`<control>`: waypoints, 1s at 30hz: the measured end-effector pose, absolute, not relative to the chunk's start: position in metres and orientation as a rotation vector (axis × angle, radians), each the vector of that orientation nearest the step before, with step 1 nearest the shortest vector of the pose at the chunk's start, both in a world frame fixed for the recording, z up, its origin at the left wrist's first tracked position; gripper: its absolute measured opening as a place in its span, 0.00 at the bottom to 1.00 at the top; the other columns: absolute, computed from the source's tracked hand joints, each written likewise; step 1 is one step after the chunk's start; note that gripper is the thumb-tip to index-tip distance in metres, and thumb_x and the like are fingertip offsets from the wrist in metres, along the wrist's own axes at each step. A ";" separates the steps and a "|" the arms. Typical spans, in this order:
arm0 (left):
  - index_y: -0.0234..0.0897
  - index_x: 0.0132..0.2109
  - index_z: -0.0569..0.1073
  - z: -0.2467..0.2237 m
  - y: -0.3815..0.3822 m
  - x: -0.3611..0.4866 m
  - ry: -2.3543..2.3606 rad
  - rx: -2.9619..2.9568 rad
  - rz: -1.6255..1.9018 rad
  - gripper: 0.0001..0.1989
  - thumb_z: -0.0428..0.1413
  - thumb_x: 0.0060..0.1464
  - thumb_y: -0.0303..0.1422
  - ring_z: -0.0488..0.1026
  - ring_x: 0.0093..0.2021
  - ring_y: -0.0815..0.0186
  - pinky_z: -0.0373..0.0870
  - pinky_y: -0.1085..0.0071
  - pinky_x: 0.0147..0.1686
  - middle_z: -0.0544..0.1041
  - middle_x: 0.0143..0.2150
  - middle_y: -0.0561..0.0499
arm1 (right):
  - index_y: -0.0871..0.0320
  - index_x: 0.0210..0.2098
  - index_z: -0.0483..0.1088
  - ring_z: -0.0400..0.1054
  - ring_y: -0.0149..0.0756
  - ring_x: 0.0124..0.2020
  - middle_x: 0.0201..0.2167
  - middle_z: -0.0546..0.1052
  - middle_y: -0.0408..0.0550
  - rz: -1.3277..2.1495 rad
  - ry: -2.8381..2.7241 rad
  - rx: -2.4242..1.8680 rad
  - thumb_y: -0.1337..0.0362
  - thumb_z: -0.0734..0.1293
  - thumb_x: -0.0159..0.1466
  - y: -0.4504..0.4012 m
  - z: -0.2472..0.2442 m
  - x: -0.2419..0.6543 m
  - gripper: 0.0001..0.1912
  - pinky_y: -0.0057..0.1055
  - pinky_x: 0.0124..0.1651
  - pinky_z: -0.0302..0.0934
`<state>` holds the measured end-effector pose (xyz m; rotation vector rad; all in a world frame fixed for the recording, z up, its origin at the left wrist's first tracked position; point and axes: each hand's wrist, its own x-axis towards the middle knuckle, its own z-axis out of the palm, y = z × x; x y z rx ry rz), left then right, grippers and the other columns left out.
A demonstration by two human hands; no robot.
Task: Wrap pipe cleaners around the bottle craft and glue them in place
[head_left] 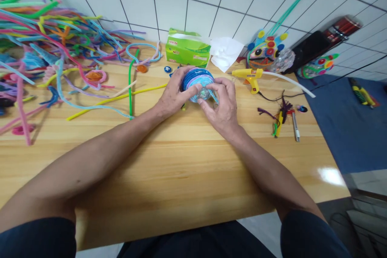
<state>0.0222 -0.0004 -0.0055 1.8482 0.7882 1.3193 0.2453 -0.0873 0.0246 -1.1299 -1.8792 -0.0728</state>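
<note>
A round form wrapped in coils of dark-blue, lilac and light-blue pipe cleaner (pixel 198 77) is held up over the middle of the table. My left hand (pixel 177 92) grips its left side, thumb across the front. On the other side, my right hand (pixel 223 102) is closed, with thumb and forefinger pinched at the light-blue pipe cleaner end (pixel 214 96) that sticks out from the coil. Something clear and shiny shows at the centre of the form, between the fingertips. Its underside and back are hidden.
Loose pipe cleaners (pixel 69 40) are heaped at the left. A green tissue pack (pixel 187 50) and white tissue (pixel 226 51) stand by the tiled wall. Rightward are a yellow glue gun (pixel 249 76) with its cord, decorated figures (pixel 266 53), a dark flask (pixel 320 42) and a utility knife (pixel 295 127).
</note>
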 end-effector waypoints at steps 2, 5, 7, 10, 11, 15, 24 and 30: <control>0.48 0.75 0.76 -0.005 -0.001 0.022 0.793 1.842 1.319 0.39 0.70 0.71 0.65 0.80 0.79 0.41 0.74 0.39 0.85 0.82 0.77 0.40 | 0.46 0.70 0.70 0.74 0.61 0.75 0.72 0.75 0.61 -0.062 -1.891 -1.140 0.59 0.79 0.74 -0.088 0.018 0.242 0.29 0.68 0.79 0.75; 0.48 0.74 0.76 -0.003 -0.003 0.024 0.796 1.823 1.323 0.40 0.70 0.71 0.67 0.79 0.79 0.40 0.73 0.38 0.86 0.82 0.77 0.40 | 0.45 0.72 0.64 0.72 0.63 0.80 0.76 0.73 0.62 -0.054 -1.899 -1.174 0.59 0.80 0.72 -0.086 0.010 0.237 0.35 0.72 0.81 0.73; 0.48 0.74 0.76 -0.003 -0.006 0.025 0.797 1.801 1.330 0.40 0.70 0.70 0.68 0.79 0.79 0.41 0.73 0.38 0.85 0.82 0.76 0.40 | 0.46 0.72 0.64 0.72 0.63 0.80 0.76 0.73 0.63 -0.050 -1.893 -1.179 0.59 0.80 0.71 -0.084 0.008 0.237 0.35 0.73 0.82 0.73; 0.47 0.73 0.75 -0.003 -0.010 0.028 0.805 1.757 1.329 0.40 0.70 0.70 0.68 0.80 0.77 0.42 0.76 0.41 0.83 0.82 0.74 0.40 | 0.47 0.70 0.65 0.72 0.63 0.80 0.76 0.74 0.63 -0.005 -1.905 -1.166 0.59 0.80 0.71 -0.081 0.009 0.242 0.33 0.71 0.84 0.71; 0.47 0.73 0.74 -0.004 -0.011 0.028 0.809 1.742 1.322 0.41 0.70 0.70 0.68 0.80 0.76 0.43 0.77 0.42 0.81 0.82 0.74 0.39 | 0.47 0.69 0.66 0.73 0.63 0.81 0.77 0.75 0.63 0.006 -1.915 -1.170 0.59 0.80 0.71 -0.080 0.010 0.244 0.33 0.71 0.84 0.71; 0.46 0.72 0.71 -0.006 -0.012 0.027 0.802 1.710 1.275 0.43 0.71 0.68 0.69 0.82 0.72 0.43 0.83 0.43 0.75 0.80 0.73 0.39 | 0.46 0.68 0.70 0.74 0.62 0.80 0.78 0.76 0.61 0.014 -1.951 -1.143 0.60 0.81 0.70 -0.079 0.019 0.253 0.31 0.70 0.84 0.72; 0.47 0.75 0.71 -0.007 -0.010 0.022 0.807 1.733 1.254 0.43 0.71 0.69 0.67 0.80 0.77 0.40 0.80 0.40 0.80 0.79 0.78 0.38 | 0.45 0.67 0.74 0.73 0.64 0.81 0.79 0.77 0.59 0.104 -1.996 -1.131 0.63 0.83 0.69 -0.076 0.029 0.258 0.31 0.72 0.85 0.72; 0.48 0.76 0.75 -0.005 -0.008 0.024 0.802 1.743 1.262 0.44 0.69 0.69 0.70 0.78 0.81 0.40 0.74 0.40 0.85 0.80 0.79 0.39 | 0.43 0.70 0.72 0.74 0.60 0.80 0.79 0.77 0.59 0.020 -2.033 -1.059 0.63 0.81 0.70 -0.075 0.030 0.258 0.33 0.68 0.83 0.75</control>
